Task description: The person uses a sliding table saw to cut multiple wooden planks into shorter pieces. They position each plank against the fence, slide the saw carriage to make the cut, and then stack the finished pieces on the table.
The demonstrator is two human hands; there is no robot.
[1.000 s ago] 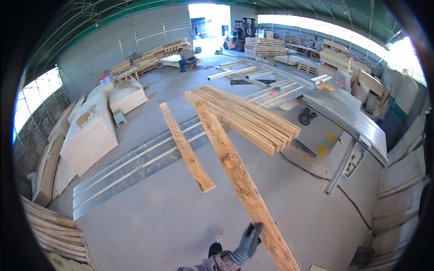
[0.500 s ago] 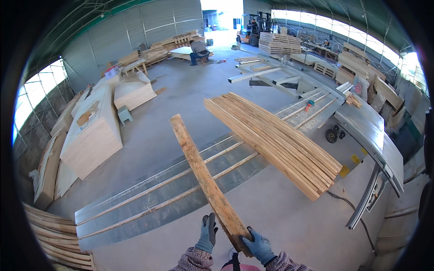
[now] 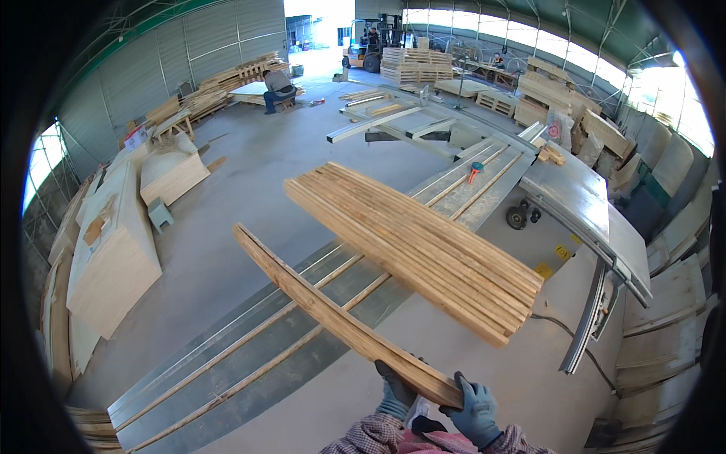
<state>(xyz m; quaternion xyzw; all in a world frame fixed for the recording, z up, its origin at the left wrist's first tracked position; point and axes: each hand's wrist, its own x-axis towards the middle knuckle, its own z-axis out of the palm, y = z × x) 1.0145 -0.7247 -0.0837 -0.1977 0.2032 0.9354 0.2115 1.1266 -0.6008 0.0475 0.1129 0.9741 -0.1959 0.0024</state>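
A long wooden plank (image 3: 333, 316) stretches from my hands away to the far left, across the grey metal table (image 3: 227, 378). My left hand (image 3: 395, 389), in a grey-blue glove, is closed around it from below, close to its near end. At that end my right hand (image 3: 475, 410), gloved alike, grips with the fingers over the plank's side. The plank stands on edge, its narrow side partly turned up. Just beyond it, a row of similar planks (image 3: 416, 250) lies side by side across the metal table.
A red and teal tool (image 3: 475, 171) lies on the table past the planks. To the right stands a saw machine with a metal top (image 3: 567, 193); a cable (image 3: 590, 356) runs on the floor. Sheet stacks (image 3: 113, 257) are at left. A person (image 3: 278, 89) crouches far off, near a forklift (image 3: 370, 49).
The plank has been turned from its broad face onto its edge and shifted nearer the row. My left hand, formerly beside it with fingers apart, now grips it. The view has swung right.
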